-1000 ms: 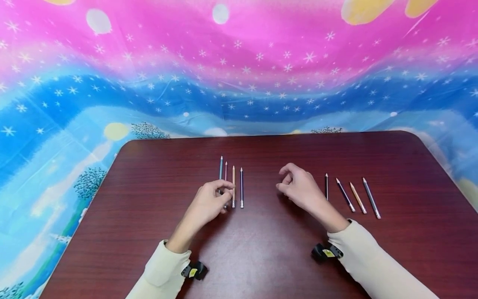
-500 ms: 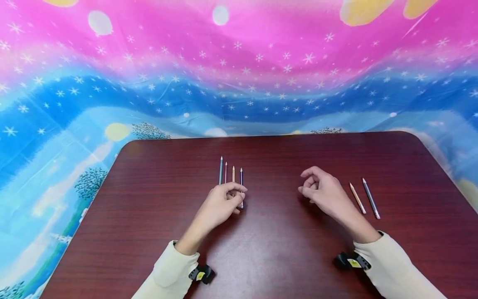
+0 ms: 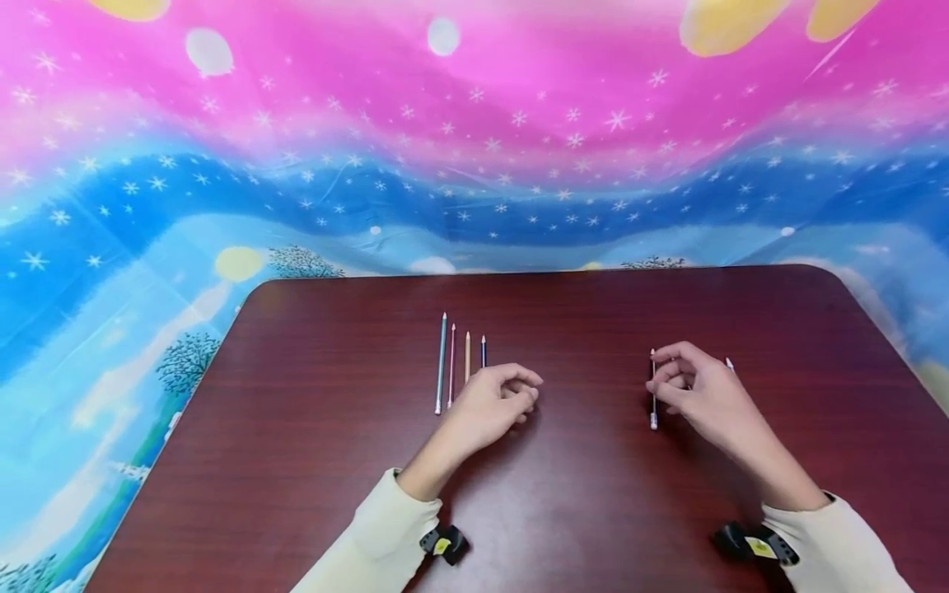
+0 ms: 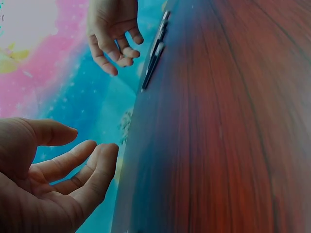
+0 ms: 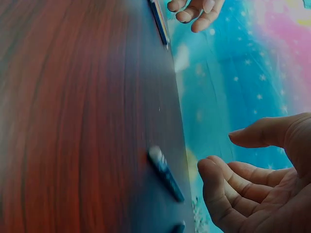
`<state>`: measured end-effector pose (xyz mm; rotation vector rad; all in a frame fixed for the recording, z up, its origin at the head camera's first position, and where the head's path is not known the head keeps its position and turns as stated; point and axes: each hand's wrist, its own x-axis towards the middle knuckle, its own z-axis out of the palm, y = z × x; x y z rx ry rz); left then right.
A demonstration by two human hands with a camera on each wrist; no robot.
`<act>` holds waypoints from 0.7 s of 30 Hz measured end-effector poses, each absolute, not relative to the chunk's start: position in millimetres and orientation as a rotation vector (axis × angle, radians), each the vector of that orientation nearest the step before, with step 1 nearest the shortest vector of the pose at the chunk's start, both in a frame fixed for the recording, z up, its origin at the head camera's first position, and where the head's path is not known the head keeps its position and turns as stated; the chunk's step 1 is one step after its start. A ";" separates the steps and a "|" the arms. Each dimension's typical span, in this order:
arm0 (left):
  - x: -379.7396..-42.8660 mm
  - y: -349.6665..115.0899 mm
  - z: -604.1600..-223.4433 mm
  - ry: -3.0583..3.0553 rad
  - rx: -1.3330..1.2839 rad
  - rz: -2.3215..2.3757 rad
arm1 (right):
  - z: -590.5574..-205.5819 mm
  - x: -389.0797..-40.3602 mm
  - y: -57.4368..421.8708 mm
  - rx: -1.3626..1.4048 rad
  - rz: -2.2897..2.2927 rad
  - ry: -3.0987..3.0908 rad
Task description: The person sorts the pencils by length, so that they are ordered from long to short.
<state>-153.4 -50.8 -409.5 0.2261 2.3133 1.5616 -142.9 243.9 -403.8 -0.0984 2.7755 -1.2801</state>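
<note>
Both hands hover over the table with fingers loosely bent and nothing held. The left hand (image 3: 493,408) is just right of a left group: a teal pencil (image 3: 441,366), a pink one (image 3: 452,354), a tan one (image 3: 468,350) and a dark blue one (image 3: 483,350). It covers the lower parts of the last two. The right hand (image 3: 700,391) is above the right group, beside a dark pencil (image 3: 654,412) with a pale eraser end. Another pencil's tip (image 3: 730,365) shows behind it; other pencils there are hidden. Wrist views show a gap between thumb and fingers on each hand.
The dark red wooden table (image 3: 356,461) has rounded far corners. Behind it hangs a pink and blue cloth (image 3: 474,165) with snowflakes. Each sleeve carries a black wrist camera, one at the left cuff (image 3: 447,543) and one at the right cuff (image 3: 752,543).
Both hands have moved to the right. The left hand has passed across its pencils, uncovering the teal one. The right hand now covers much of the right group, with its leftmost pencil back in sight.
</note>
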 end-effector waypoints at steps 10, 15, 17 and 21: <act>-160.4 -7.2 -417.2 2.232 0.317 1.570 | -408.0 -137.1 270.8 -0.080 -1.208 2.883; -164.0 16.5 -419.9 2.150 0.277 1.644 | -413.7 -134.2 285.3 -0.066 -1.164 2.939; -165.5 25.3 -420.1 2.113 0.255 1.674 | -415.1 -132.9 291.3 -0.054 -1.173 2.939; -168.6 39.4 -419.7 2.085 0.224 1.693 | -415.9 -133.4 301.2 -0.047 -1.126 2.981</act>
